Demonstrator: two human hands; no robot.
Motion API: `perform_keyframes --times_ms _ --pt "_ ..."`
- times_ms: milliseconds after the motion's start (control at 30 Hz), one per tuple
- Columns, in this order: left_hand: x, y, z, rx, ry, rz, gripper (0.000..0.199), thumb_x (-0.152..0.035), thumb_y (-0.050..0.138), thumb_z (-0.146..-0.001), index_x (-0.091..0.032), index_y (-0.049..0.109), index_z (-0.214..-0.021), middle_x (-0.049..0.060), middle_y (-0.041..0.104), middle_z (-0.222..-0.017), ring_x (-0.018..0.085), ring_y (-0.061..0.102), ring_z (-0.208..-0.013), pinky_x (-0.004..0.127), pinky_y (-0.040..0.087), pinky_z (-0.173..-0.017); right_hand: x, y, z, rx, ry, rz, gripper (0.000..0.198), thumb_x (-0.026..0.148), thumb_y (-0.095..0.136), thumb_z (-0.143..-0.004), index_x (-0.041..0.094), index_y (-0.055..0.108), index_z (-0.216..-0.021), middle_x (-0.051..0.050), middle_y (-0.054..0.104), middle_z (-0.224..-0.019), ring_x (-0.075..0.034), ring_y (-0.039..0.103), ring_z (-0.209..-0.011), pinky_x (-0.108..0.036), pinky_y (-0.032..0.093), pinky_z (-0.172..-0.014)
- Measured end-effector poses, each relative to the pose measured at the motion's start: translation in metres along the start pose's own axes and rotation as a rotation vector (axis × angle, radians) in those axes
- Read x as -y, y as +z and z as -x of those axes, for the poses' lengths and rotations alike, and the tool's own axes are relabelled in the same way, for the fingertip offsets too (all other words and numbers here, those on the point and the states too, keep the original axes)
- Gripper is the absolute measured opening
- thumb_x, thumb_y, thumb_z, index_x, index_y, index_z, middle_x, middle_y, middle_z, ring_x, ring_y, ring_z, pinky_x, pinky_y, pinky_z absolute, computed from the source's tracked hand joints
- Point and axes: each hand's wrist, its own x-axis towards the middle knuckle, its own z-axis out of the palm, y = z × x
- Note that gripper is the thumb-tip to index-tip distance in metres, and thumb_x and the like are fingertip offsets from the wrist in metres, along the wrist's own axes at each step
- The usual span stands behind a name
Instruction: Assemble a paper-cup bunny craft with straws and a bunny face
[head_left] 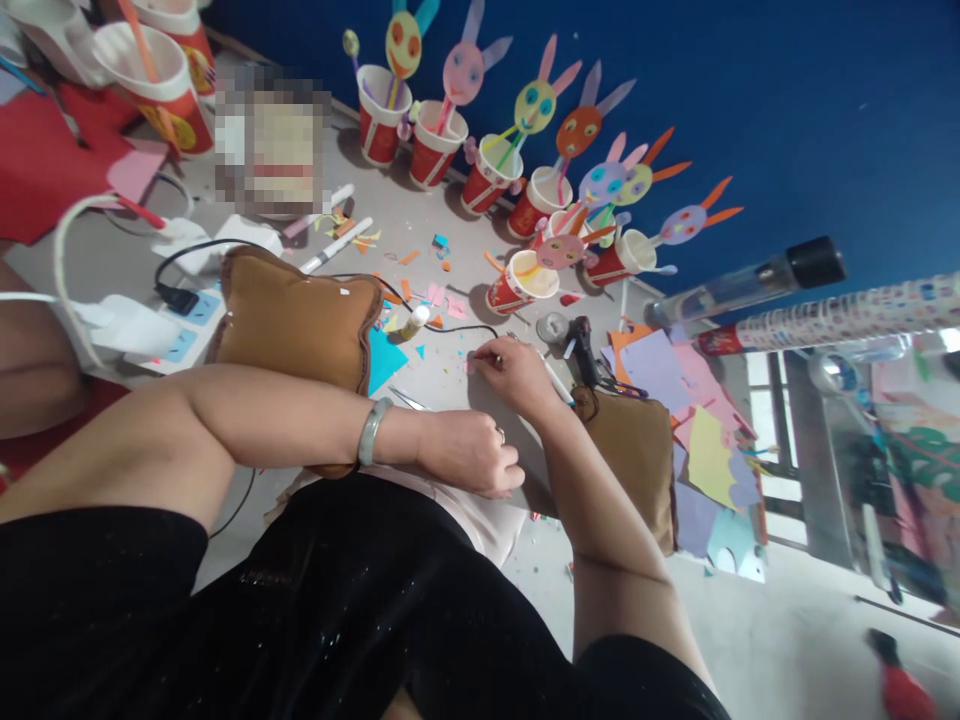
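My left hand (474, 455), with a bangle at the wrist and a ring, hovers by the table's near edge. Its fingers are curled into a loose fist, and whatever lies inside is hidden. Further in, my right hand (517, 372) is low over the table (442, 385), thumb and fingers pinched together beside tiny paper scraps (450, 365). Anything in that pinch is too small to make out. Metal tweezers (409, 400) lie just past my left wrist. A blue paper piece (384, 362) and a small glue bottle (415, 321) are left of my right hand.
Brown cushions (300, 315) (630, 460) flank my arms. Along the blue wall stand red paper cups (437, 150) with paper rabbit faces. A glue gun (583, 350) and coloured paper sheets (709, 450) are at right. A power strip (180, 335) with cables is at left, near another person's arm (37, 350).
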Motion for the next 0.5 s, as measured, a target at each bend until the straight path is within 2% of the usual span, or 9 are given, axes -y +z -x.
perform_keyframes --times_ms 300,500 --pt "0.000 0.003 0.002 -0.089 0.001 0.013 0.028 -0.038 0.062 -0.103 -0.017 0.068 -0.085 0.003 0.068 -0.064 0.017 0.064 -0.054 0.030 0.034 -0.048 0.015 -0.006 -0.002 0.060 0.008 0.170 0.013 0.024 0.067 -0.090 0.022 0.080 -0.092 -0.009 0.081 -0.101 -0.024 0.069 -0.089 -0.035 0.044 -0.077" --pt "-0.001 0.005 0.001 -0.009 -0.008 0.004 0.034 -0.039 0.055 -0.106 -0.017 0.070 -0.085 0.004 0.070 -0.068 0.018 0.068 -0.056 0.032 0.034 -0.048 0.026 -0.013 -0.004 0.152 0.070 0.278 0.014 0.026 0.066 -0.094 0.022 0.080 -0.093 -0.011 0.083 -0.101 -0.028 0.071 -0.094 -0.035 0.041 -0.074"
